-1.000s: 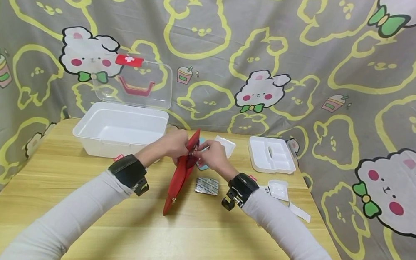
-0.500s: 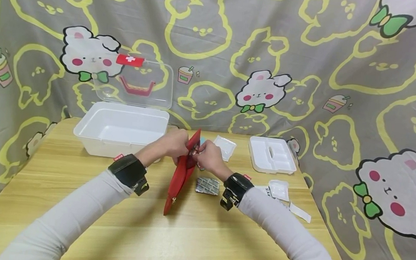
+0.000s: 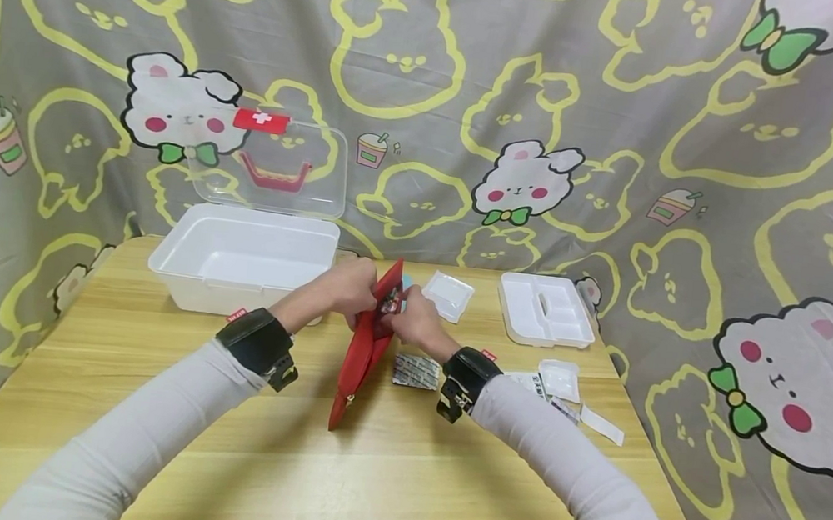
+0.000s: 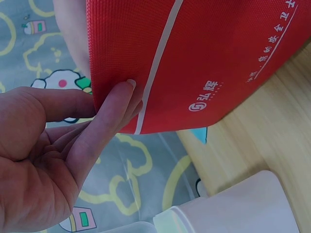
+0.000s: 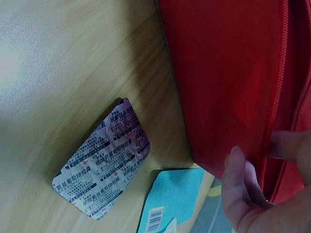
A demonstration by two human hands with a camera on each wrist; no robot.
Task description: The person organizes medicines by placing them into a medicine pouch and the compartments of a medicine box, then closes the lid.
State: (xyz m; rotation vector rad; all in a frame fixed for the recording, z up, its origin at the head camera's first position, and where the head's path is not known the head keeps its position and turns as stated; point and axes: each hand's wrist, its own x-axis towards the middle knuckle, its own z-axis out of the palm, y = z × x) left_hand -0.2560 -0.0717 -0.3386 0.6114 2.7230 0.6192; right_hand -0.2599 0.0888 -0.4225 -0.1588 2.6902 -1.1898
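Note:
A red zippered pouch (image 3: 357, 363) stands on its edge on the table, its unzipped mouth spread at the far end. My left hand (image 3: 354, 285) grips the mouth's left side; in the left wrist view fingers (image 4: 104, 114) pinch the red cloth beside a pale stripe. On the opposite side my right hand (image 3: 418, 320) pinches the zipper edge, thumb inside and fingers outside, as the right wrist view shows. Small packaged things show in the mouth, too small to tell apart. A silver blister pack (image 5: 104, 160) lies below my right hand, near a teal packet (image 5: 172, 194).
An uncovered white box (image 3: 191, 293) with a raised clear lid (image 3: 323, 171) stands at the back left. A divided white tray (image 3: 519, 324) sits at the back right. Nearby lie a white square packet (image 3: 451, 295), another packet (image 3: 559, 380) and a white strip (image 3: 601, 425).
My right hand has moved slightly left and down, from the pouch's mouth onto its right zipper edge. The left hand and the pouch have hardly moved.

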